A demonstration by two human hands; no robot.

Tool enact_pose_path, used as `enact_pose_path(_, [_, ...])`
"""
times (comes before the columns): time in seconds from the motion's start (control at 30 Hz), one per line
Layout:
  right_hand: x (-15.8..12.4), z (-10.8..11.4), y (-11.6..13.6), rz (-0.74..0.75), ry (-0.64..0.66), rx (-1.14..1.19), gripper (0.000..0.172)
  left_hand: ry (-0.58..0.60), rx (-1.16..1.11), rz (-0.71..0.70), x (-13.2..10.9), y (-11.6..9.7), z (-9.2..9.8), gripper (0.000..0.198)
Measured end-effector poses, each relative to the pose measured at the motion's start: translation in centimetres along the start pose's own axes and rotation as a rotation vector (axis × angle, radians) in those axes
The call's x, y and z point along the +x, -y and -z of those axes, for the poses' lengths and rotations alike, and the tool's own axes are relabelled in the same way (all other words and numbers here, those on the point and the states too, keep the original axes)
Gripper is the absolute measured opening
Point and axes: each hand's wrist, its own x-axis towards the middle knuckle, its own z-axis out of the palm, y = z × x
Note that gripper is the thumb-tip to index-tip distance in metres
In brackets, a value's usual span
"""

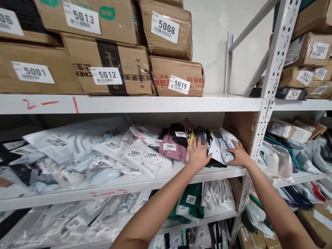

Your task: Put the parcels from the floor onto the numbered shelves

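On the middle shelf, my left hand (199,152) lies with spread fingers against a row of parcels, over a dark parcel (201,133) and beside a yellow one (191,137). My right hand (239,154) is at the row's right end, its fingers apart and touching a white plastic mailer (228,136). Between the hands stands another white mailer (215,148), tilted. Left of my left hand sit a pink parcel (172,143) labelled 5008 and a black one (178,129) on top. Neither hand is closed around a parcel.
White mailers (141,155) spread leftward along the middle shelf (166,185). Cardboard boxes (111,65) stack on the upper shelf (155,103). A metal upright (272,69) stands right of my right hand, before a cardboard side panel (240,133). A green parcel (190,199) lies below.
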Motion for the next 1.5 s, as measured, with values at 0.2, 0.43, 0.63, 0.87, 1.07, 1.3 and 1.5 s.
enact_pose_path(0.2, [-0.1, -1.7, 0.9, -0.121, -0.090, -0.116, 0.086, -0.053, 0.109, -0.133, 1.9, -1.3, -1.1, 0.039])
enact_pose_path(0.43, [0.7, -2.9, 2.1, -0.332, -0.358, 0.051, 0.059, 0.002, -0.187, -0.077, 5.6, -5.3, -0.7, 0.038])
enact_pose_path(0.63, [-0.7, -4.3, 3.1, -0.398, -0.418, 0.043, 0.071, -0.056, -0.181, -0.001, 6.0, 0.3, 3.0, 0.041])
enact_pose_path(0.87, [3.3, -4.4, 15.2, 0.466, -0.411, -0.038, 0.033, -0.058, 0.131, -0.142, 6.9, 8.7, 3.3, 0.039])
enact_pose_path(1.07, [7.0, -5.8, 21.1, 0.394, -0.293, -0.252, 0.033, 0.122, 0.186, -0.085, 9.8, 9.7, -0.5, 0.042])
enact_pose_path(1.3, [5.3, -6.4, 16.4, 0.243, -0.418, -0.210, 0.019, 0.034, 0.169, -0.100, 9.1, 9.0, -1.8, 0.054])
enact_pose_path(1.5, [5.3, -5.6, 15.4, 0.269, -0.420, -0.261, 0.051, 0.091, 0.150, -0.212, 6.9, 9.5, -0.7, 0.043])
